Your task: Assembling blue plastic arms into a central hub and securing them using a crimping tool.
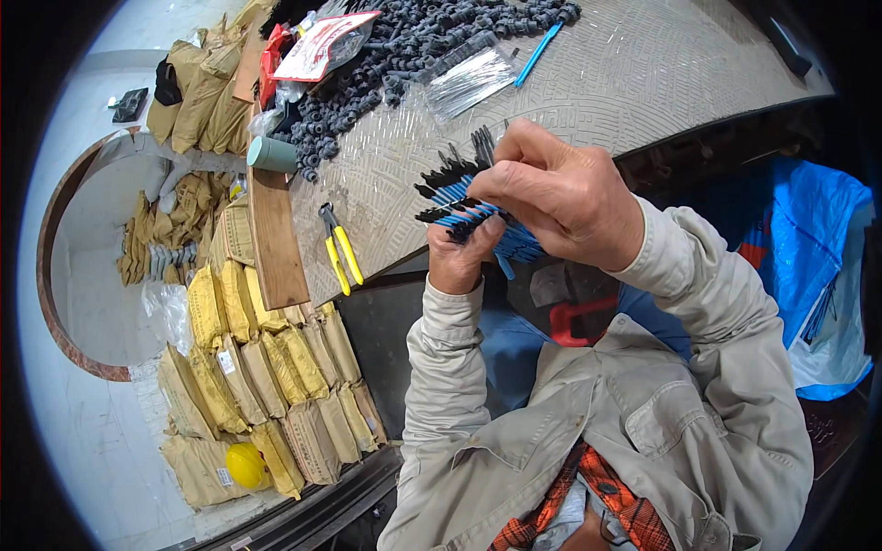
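Observation:
My left hand (pixel 455 262) is wrapped round a bundle of thin blue sticks with black tips (pixel 447 195), held upright just off the table's near edge. Against the bundle's right side, my right hand (pixel 565 197) is closed in a pinch, and its fingertips hide whatever lies between them. Lower parts of the blue sticks show beneath my right hand. Left of the bundle, pliers with yellow handles (pixel 339 248) rest on the table (pixel 367 174).
Several dark grey plastic fittings (pixel 404 50) are heaped at the back, beside a clear packet of thin silvery pieces (pixel 469 83) and a blue stick (pixel 540 53). A green cup (pixel 272 154) lies at the left edge. Brown sacks (pixel 308 441) stack below left; a blue bag (pixel 808 248) stands right.

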A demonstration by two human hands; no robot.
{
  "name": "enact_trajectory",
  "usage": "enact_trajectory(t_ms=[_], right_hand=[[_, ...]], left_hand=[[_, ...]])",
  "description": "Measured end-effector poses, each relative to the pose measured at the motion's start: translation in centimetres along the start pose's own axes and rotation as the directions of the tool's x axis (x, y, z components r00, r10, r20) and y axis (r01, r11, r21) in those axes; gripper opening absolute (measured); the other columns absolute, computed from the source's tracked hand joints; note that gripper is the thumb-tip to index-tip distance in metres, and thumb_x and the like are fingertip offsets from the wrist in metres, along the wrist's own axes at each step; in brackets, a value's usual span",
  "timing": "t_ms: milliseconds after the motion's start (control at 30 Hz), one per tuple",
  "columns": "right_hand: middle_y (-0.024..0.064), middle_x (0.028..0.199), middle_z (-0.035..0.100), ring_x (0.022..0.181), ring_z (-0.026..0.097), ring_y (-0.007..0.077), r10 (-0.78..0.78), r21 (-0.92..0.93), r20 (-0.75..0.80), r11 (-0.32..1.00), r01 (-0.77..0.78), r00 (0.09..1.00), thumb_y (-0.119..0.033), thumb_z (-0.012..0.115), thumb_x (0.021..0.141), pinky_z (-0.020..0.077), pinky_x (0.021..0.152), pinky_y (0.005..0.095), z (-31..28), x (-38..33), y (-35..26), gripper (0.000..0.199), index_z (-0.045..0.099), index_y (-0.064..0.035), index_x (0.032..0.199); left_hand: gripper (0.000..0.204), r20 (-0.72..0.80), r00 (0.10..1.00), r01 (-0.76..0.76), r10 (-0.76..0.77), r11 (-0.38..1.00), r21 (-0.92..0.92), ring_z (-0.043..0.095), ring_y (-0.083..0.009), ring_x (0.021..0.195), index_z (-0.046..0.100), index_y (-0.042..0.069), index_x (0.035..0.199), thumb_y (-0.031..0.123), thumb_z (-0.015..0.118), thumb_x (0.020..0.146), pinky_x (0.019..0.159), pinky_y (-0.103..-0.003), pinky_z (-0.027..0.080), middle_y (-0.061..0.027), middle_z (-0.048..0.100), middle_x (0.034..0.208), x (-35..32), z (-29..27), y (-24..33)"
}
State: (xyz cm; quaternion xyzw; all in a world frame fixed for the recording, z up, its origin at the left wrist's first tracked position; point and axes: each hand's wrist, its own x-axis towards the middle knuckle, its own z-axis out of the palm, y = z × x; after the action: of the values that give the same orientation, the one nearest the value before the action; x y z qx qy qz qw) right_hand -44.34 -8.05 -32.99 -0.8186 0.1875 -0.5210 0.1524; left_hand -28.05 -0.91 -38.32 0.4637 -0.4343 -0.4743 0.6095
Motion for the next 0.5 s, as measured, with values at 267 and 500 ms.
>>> enact_trajectory(t_ms=[267,500], right_hand=[[0.0025,0.075,0.046,0.046,0.04,0.0097,-0.12,-0.157,0.011,0.98,0.121,0.993,0.0,0.064,0.065,0.033,0.039,0.0225,-0.2,0.4,0.2,0.016,0.062,-0.0062,0.08],[0.003,0.075,0.047,0.047,0.041,0.0101,-0.053,0.048,0.033,0.998,0.051,0.998,0.004,0.064,0.065,0.0334,0.04,0.0221,0.2,0.2,0.4,0.017,0.061,-0.0045,0.08]], left_hand=[[0.012,0.017,0.997,-0.077,0.077,0.997,-0.003,0.041,-0.0055,0.05,0.058,0.004,0.067,0.005,0.065,0.077,0.047,-0.016,0.032,0.0027,0.052,0.058,0.2,1.4,0.8],[0.008,0.001,1.0,-0.015,0.015,1.0,0.009,0.045,-0.0074,0.054,0.062,0.003,0.072,0.004,0.069,0.075,0.052,-0.018,0.038,0.0006,0.056,0.063,0.0,0.9,0.7]])
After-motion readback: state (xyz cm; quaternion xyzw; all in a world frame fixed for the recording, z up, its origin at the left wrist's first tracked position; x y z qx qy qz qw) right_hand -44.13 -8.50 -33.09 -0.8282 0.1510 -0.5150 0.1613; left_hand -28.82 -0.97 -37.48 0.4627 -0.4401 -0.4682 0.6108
